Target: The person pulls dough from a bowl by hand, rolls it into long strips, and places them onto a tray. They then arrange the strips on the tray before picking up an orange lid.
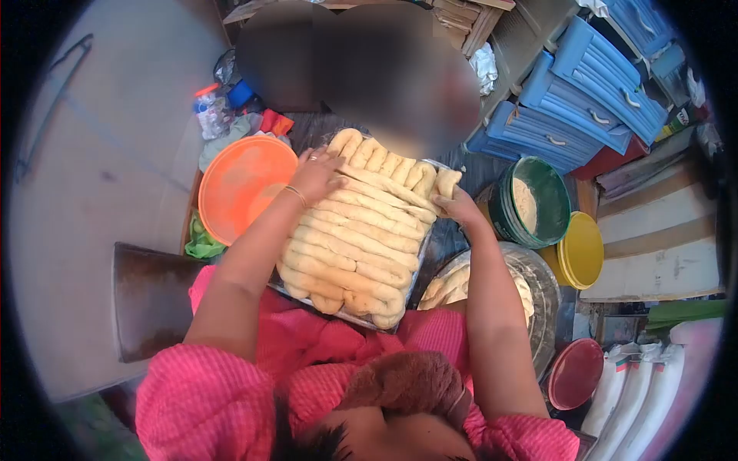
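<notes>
A rectangular metal tray (417, 283) on my lap is packed with long pale dough strips (350, 265), laid side by side, with shorter curved rolls along its far end. My left hand (317, 177), at the tray's far left, has its fingers closed around the left end of a dough strip (384, 187) that crosses the tray. At the far right corner, my right hand (456, 206) grips the strip's other side, and a stubby dough end (448, 182) sticks up above its fingers. The fingertips are partly hidden by the dough.
An orange lid (244, 188) lies left of the tray. To the right stand a green bucket (557, 196) holding pale powder, a yellow bucket (582, 250) and a round metal basin (544, 296) with more dough. Blue drawers (550, 123) are farther back. A blurred area covers the far side.
</notes>
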A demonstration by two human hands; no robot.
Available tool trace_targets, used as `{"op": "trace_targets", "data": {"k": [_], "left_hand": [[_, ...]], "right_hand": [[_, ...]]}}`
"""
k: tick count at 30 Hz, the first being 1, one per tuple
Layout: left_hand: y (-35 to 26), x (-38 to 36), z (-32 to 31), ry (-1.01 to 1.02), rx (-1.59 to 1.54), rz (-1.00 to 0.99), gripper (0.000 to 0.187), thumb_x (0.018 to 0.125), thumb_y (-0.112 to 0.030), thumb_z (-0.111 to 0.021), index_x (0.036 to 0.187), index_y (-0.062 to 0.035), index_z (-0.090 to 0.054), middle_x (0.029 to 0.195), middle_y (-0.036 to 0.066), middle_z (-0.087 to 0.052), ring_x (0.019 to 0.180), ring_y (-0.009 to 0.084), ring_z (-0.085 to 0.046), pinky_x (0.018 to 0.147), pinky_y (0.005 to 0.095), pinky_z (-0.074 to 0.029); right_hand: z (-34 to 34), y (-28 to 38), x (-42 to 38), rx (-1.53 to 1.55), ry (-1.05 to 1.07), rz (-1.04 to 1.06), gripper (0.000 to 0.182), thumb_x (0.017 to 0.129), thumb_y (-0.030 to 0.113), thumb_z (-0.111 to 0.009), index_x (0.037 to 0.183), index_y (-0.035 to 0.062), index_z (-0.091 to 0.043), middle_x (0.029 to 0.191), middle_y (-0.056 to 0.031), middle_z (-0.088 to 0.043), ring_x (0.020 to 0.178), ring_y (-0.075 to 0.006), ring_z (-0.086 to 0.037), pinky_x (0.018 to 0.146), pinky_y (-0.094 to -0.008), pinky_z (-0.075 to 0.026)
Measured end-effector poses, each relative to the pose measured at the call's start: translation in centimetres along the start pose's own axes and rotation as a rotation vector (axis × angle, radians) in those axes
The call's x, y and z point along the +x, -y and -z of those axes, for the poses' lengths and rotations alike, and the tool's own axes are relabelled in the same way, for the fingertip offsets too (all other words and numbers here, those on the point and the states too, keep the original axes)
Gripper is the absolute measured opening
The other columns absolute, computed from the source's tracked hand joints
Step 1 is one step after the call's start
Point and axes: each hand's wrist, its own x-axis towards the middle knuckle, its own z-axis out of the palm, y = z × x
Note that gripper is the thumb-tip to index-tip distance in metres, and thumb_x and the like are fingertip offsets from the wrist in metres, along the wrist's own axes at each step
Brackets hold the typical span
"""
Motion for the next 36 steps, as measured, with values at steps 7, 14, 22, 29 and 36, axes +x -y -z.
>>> {"op": "trace_targets", "data": {"k": [7, 14, 22, 29, 36], "left_hand": [[1.0, 1.8, 2.5, 0.369, -0.205, 0.171, 0.046, 0.078, -0.036, -0.06, 0.113, -0.0061, -0.055, 0.116, 0.012, -0.052, 0.115, 0.0297, -0.043, 0.098, 0.0378, -0.032], [-3.3, 3.4, -1.5, 0.197, -0.283, -0.067, 0.05, 0.081, -0.039, -0.055, 0.117, -0.0047, -0.052, 0.123, 0.015, -0.049, 0.119, 0.0298, -0.04, 0.098, 0.0363, -0.032], [-7.4, 3.8, -1.9, 0.384, -0.358, 0.021, 0.068, 0.083, -0.048, -0.048, 0.133, -0.0051, -0.032, 0.138, 0.018, -0.031, 0.13, 0.0285, -0.025, 0.107, 0.0409, -0.015], [-17.1, 8.2, -0.4, -0.086, -0.887, -0.007, 0.063, 0.083, -0.038, -0.055, 0.128, 0.0021, -0.037, 0.133, 0.019, -0.036, 0.125, 0.0282, -0.033, 0.103, 0.0346, -0.023], [-41.3, 9.6, 5.2, 0.0, -1.218, -0.2, 0.061, 0.076, -0.044, -0.059, 0.117, -0.0004, -0.05, 0.13, 0.025, -0.035, 0.121, 0.0351, -0.036, 0.1, 0.0369, -0.029]], "right_hand": [[-1.6, 3.6, -0.2, -0.461, 0.103, 0.096, 0.054, 0.072, 0.019, -0.068, 0.118, -0.0005, -0.048, 0.111, -0.0124, -0.055, 0.101, -0.0202, -0.053, 0.088, -0.0291, -0.04], [-2.1, 2.9, 0.5, -0.699, -0.008, 0.238, 0.049, 0.069, 0.027, -0.065, 0.115, 0.0126, -0.055, 0.112, -0.0174, -0.055, 0.105, -0.0317, -0.051, 0.091, -0.0366, -0.039], [-5.0, 1.6, 0.5, -0.972, -0.102, 0.271, 0.062, 0.07, 0.03, -0.061, 0.127, 0.0129, -0.043, 0.129, -0.0164, -0.041, 0.121, -0.033, -0.037, 0.097, -0.042, -0.031], [-0.1, 5.8, -3.5, -0.604, -0.466, 0.42, 0.061, 0.066, 0.026, -0.069, 0.121, 0.0101, -0.048, 0.124, -0.0209, -0.045, 0.115, -0.0327, -0.043, 0.093, -0.04, -0.037], [9.5, -2.5, -23.1, 0.141, -0.869, 0.179, 0.034, 0.069, 0.008, -0.066, 0.101, 0.0005, -0.057, 0.085, -0.0052, -0.06, 0.072, -0.0144, -0.055, 0.066, -0.0254, -0.045]]}}
